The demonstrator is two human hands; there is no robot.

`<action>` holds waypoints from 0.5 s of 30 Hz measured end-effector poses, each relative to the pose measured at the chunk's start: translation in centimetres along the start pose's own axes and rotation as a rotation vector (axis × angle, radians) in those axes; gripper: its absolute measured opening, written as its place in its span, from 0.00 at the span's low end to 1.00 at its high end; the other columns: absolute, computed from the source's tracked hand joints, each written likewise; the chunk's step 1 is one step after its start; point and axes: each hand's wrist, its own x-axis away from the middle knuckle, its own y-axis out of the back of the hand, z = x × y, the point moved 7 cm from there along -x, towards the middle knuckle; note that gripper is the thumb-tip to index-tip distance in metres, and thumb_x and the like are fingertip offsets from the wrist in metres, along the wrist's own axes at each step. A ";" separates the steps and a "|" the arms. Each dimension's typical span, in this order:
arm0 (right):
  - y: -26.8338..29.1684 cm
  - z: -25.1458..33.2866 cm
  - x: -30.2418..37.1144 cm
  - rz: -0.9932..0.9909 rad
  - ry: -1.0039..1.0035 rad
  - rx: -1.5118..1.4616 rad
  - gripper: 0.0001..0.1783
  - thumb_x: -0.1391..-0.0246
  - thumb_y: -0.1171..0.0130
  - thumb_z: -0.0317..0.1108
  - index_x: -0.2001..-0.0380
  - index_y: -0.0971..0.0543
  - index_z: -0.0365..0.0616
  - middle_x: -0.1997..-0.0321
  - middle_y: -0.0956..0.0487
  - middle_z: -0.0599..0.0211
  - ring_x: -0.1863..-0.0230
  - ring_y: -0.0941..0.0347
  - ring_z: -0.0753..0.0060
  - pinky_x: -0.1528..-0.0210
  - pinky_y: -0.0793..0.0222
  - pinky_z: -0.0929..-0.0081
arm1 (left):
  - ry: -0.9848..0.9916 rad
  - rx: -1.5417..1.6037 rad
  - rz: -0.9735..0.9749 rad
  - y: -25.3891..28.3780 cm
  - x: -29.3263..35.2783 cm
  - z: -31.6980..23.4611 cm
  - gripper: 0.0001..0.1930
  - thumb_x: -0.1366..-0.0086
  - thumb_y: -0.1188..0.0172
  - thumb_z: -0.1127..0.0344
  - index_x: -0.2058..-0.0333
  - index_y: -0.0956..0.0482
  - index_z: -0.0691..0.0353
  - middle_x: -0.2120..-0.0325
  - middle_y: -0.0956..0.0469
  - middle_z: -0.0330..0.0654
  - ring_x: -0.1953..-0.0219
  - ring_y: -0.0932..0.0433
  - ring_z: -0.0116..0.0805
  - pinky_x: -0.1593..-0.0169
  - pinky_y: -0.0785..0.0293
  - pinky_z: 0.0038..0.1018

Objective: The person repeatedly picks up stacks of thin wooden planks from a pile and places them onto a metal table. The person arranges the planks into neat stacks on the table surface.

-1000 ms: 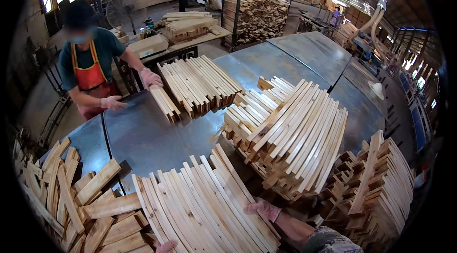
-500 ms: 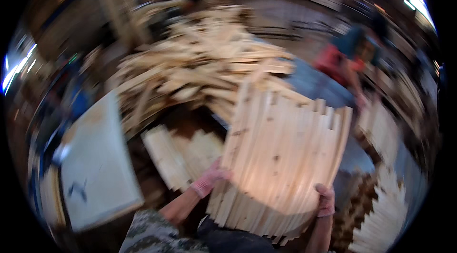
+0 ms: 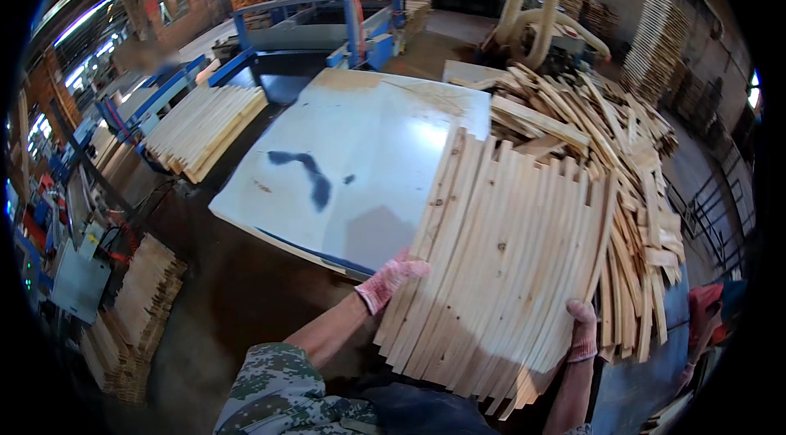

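A wide row of wooden slats (image 3: 499,271), laid side by side with uneven ends, is carried in front of me. My left hand (image 3: 397,278), in a pinkish work glove, presses against the left edge of the row. At its right edge my right hand (image 3: 582,328) grips too, the thumb side showing and a similar glove on it. Both hands are closed on the slats, squeezing them together between them; the fingers underneath are hidden. The far left corner of the row overlaps a white-topped table (image 3: 352,165) with a dark stain.
Loose scrap wood (image 3: 565,120) is heaped at the right, beside and behind the slats. A neat stack of slats (image 3: 209,128) lies left of the table, near a blue-framed machine (image 3: 307,21). More boards (image 3: 135,312) are piled at lower left. Another person's arm (image 3: 700,345) shows at far right.
My view has swung left, bringing the white-topped table ahead of me and the scrap heap to the right. The slats have stayed between my hands.
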 end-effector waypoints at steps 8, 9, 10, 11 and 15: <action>-13.8 -11.3 -11.2 0.114 -0.298 -0.056 0.12 0.43 0.33 0.32 0.59 0.19 0.38 0.62 0.16 0.64 0.60 0.18 0.68 0.53 0.19 0.71 | 0.344 0.105 -0.173 13.2 4.6 -8.4 0.29 0.35 0.31 0.61 0.39 0.26 0.69 0.51 0.16 0.52 0.49 0.15 0.46 0.47 0.15 0.47; -15.2 -12.3 -11.5 0.112 -0.328 -0.062 0.13 0.44 0.33 0.31 0.57 0.20 0.37 0.61 0.17 0.63 0.60 0.18 0.67 0.51 0.19 0.70 | 0.307 0.096 -0.185 14.5 5.2 -8.9 0.31 0.35 0.30 0.62 0.37 0.28 0.68 0.49 0.17 0.53 0.49 0.15 0.47 0.47 0.15 0.47; -16.3 -13.1 -11.6 0.109 -0.357 -0.067 0.14 0.44 0.34 0.31 0.56 0.21 0.37 0.60 0.17 0.62 0.59 0.18 0.67 0.50 0.19 0.69 | 0.271 0.086 -0.195 15.5 5.7 -9.4 0.32 0.36 0.30 0.63 0.36 0.29 0.67 0.48 0.18 0.54 0.50 0.15 0.48 0.46 0.16 0.47; -17.3 -13.7 -11.7 0.104 -0.384 -0.073 0.15 0.44 0.34 0.30 0.55 0.21 0.36 0.59 0.17 0.62 0.58 0.18 0.66 0.49 0.19 0.68 | 0.258 0.046 -0.201 16.6 5.6 -10.1 0.33 0.36 0.29 0.62 0.35 0.30 0.66 0.48 0.18 0.54 0.49 0.15 0.48 0.46 0.16 0.47; -22.9 -12.8 -13.1 0.102 -0.402 -0.036 0.20 0.44 0.36 0.29 0.49 0.25 0.34 0.56 0.18 0.59 0.55 0.19 0.64 0.47 0.20 0.65 | 0.198 -0.276 -0.279 20.8 4.8 -14.4 0.40 0.38 0.26 0.52 0.33 0.31 0.64 0.47 0.19 0.53 0.48 0.16 0.48 0.43 0.18 0.44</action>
